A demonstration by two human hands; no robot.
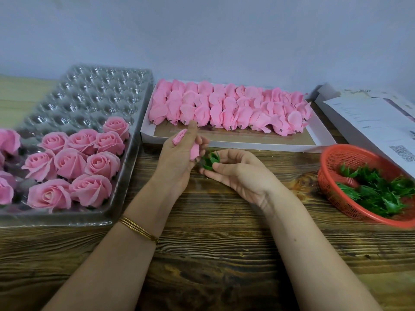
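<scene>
Rosebud (pixel 195 151) in the left hand (pixel 177 158), fingers curled round it, over mid-desk (pixel 213 254). Its long axis slants from petal tip at upper left down to the base at lower right, aimed at the green calyx (pixel 210 161). Right hand (pixel 238 173) pinches that calyx, sepals pointing up. White box (pixel 224 143) edge sits just behind, clear tray (pixel 67 218) left, red basket (pixel 323 158) right, open wood nearer the person.

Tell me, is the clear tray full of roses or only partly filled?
Partly filled: the tray holds roses in near cells; far cells are empty.
</scene>
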